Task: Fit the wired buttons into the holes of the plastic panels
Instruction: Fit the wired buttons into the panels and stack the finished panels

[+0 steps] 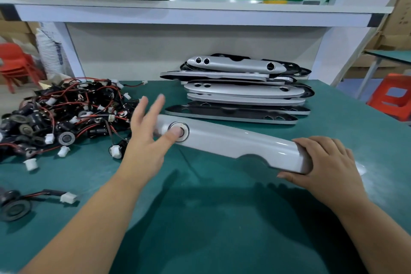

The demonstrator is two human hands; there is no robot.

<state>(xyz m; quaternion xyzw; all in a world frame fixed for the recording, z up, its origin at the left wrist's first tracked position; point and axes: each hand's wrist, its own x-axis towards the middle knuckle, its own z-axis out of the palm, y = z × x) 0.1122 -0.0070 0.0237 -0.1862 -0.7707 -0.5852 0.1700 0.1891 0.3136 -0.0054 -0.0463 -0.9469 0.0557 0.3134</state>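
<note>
Hands: left presses button, right grips panel

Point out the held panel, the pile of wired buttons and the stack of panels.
held panel [233, 142], head view, bare glossy top.
pile of wired buttons [64, 113], head view, middle of tangle.
stack of panels [244, 89], head view, silver panel midway up.

A green table sits under a long white shelf. Red chairs stand far left (a red stool too, on the right). Brown boxes wait behind.
</note>
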